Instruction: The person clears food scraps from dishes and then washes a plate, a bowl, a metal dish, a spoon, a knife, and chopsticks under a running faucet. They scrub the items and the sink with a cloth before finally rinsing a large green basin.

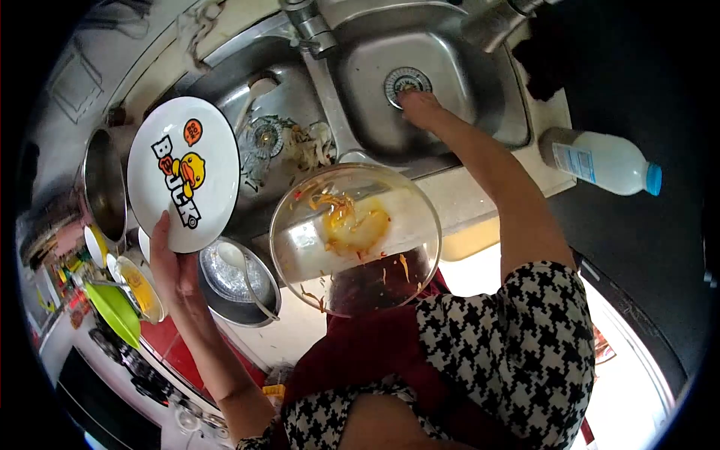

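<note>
My left hand (pixel 171 262) grips the lower edge of a white plate (pixel 146 184), thumb on its face. The plate is tilted up and carries a cartoon duck print with lettering. My right hand (pixel 421 107) reaches into the right sink basin (pixel 367 124), fingers bent down at the sink strainer (pixel 402 79). Its fingertips are partly hidden, and what they hold cannot be made out. Between my arms, a clear glass bowl (pixel 429 247) stands at the counter's front edge, with yellow liquid and orange-red food scraps inside.
Vegetable scraps (pixel 307 146) and a white-headed utensil (pixel 261 88) lie in the left basin (pixel 300 90). A metal pot (pixel 217 300) with a white spoon (pixel 232 255) stands below the plate. At right is a blue-capped bottle (pixel 607 161); a faucet (pixel 311 34) hangs over the divider.
</note>
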Demonstrator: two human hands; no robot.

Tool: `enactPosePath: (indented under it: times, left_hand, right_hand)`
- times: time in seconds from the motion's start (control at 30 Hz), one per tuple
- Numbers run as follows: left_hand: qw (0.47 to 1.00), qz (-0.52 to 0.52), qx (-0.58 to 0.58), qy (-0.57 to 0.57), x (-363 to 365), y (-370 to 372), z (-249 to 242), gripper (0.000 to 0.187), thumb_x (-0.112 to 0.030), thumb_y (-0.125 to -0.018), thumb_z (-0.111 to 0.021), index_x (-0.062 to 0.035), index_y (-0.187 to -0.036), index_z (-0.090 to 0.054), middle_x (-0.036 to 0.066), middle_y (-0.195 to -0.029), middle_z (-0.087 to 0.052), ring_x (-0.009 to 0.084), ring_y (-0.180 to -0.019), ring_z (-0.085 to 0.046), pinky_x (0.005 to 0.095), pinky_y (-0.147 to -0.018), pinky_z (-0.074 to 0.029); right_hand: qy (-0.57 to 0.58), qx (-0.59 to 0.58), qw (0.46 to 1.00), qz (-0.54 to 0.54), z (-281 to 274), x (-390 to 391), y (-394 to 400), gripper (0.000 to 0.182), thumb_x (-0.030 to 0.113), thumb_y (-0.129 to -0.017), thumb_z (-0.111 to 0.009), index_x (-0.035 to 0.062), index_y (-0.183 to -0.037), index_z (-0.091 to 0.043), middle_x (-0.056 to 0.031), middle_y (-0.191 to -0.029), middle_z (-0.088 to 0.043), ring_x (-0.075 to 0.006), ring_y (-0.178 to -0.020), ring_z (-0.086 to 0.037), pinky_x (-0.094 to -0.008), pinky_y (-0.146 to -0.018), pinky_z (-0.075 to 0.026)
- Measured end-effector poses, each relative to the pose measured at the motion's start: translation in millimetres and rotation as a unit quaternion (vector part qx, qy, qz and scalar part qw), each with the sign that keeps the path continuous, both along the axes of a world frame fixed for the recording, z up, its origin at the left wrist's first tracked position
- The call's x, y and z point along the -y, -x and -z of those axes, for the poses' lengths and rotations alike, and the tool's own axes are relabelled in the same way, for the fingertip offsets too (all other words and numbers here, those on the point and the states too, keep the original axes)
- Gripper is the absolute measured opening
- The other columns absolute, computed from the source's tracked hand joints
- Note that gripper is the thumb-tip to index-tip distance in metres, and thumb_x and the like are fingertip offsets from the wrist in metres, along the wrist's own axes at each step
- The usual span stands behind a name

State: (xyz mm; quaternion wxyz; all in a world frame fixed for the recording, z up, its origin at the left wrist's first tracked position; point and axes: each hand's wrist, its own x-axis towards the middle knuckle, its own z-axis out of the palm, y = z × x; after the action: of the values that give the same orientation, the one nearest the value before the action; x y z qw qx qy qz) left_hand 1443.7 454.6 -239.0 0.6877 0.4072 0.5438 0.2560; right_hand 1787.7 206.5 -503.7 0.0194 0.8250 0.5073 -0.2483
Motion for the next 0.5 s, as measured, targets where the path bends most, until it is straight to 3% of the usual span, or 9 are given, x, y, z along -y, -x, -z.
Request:
enactPosePath:
  times: [0.23, 0.5]
  left_hand:
    - [0.999, -0.006, 0.041, 0.029, -2.3, 13.5, 3.3, 0.045, -0.011, -0.085, -0.048, 0.0004, -0.126, -0.033, 0.016, -0.115, -0.051, 0.0271, -0.103, -0.053, 0.0407, -0.088, -0.045]
    - [0.999, -0.018, 0.042, 0.013, 1.7, 13.5, -1.0, 0.045, -0.011, -0.086, -0.046, 0.0016, -0.126, -0.031, 0.017, -0.115, -0.051, 0.0275, -0.103, -0.053, 0.0406, -0.087, -0.046]
  right_hand:
    - [-0.048, 0.022, 0.998, 0.015, 10.1, 3.2, -8.1, 0.024, 0.014, -0.071, -0.059, 0.0028, -0.092, -0.057, -0.0153, -0.096, -0.058, -0.0288, -0.088, -0.059, -0.0389, -0.075, -0.048]
    - [-0.070, 0.082, 0.994, 0.003, 20.0, 2.3, 1.5, 0.019, 0.015, -0.072, -0.054, 0.0040, -0.088, -0.055, -0.0171, -0.088, -0.057, -0.0299, -0.079, -0.061, -0.0415, -0.066, -0.050]
